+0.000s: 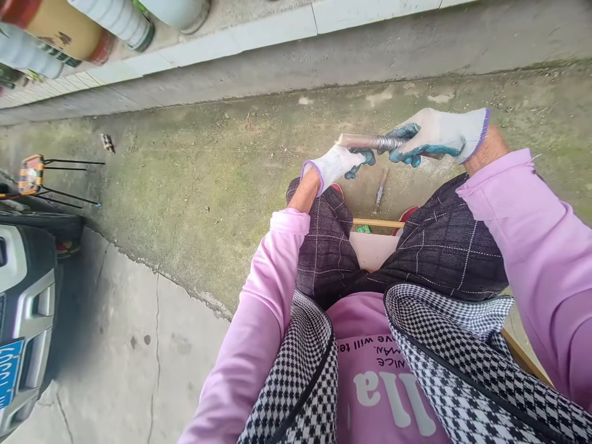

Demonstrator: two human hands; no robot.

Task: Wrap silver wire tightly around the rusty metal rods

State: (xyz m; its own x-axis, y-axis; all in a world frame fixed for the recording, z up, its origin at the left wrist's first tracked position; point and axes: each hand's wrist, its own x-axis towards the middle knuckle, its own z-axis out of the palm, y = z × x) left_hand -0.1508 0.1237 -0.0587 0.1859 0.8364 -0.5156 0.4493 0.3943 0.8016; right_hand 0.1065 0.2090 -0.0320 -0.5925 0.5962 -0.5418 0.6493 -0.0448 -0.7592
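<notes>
Both hands wear white knit gloves with blue-green coated fingers and purple cuffs. A thick wooden stick [359, 140], wound with silvery wire [388, 143] around its middle, is held nearly level above the ground past my knees. My right hand [437, 137] is closed around its wired part and right end. Under the left end, my left hand [343, 163] has its fingers curled against the stick; part of that grip is hidden. Below, between my feet, a thinner wire-wound stick [380, 191] lies on the ground.
A low tiled ledge [277, 31] with several pots runs along the top. At left stand a small chair [32, 176] and a parked car [28, 296]. A small brown object [108, 143] lies on the mossy concrete. Below my hands is a wooden bar [377, 222].
</notes>
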